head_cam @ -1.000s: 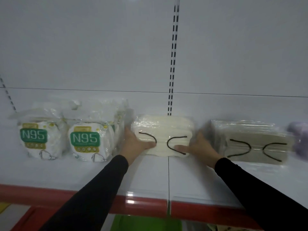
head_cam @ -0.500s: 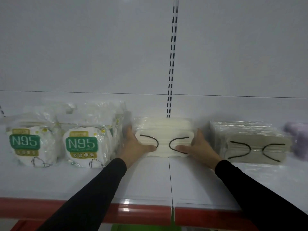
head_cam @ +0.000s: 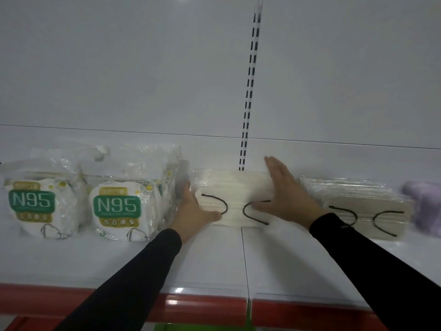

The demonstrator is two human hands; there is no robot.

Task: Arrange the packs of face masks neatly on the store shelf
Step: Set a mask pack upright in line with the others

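Our left hand lies against the left end of the cream mask pack, fingers straight along its side and the thumb laid across the near front edge by one black ear loop. Our right hand is flat and open too, fingers stretched toward the far wall, palm against the right end of the same pack and partly over its top, thumb pointing left along the front beside the other loop. Neither hand curls round anything; the pack sits pressed between the two. It rests on the white shelf, right over the seam where two shelf boards meet, below the slotted upright on the back panel.

Left of our left hand, just beside it, stand two clear bags of N95 masks: the nearer bag and, further left, the outer bag, each with a green label facing us. Right of our right hand lies a beige mask pack with black ear loops, and at the far right edge a blurred lilac pack. Both sleeves are black. A red strip runs along the near shelf edge.
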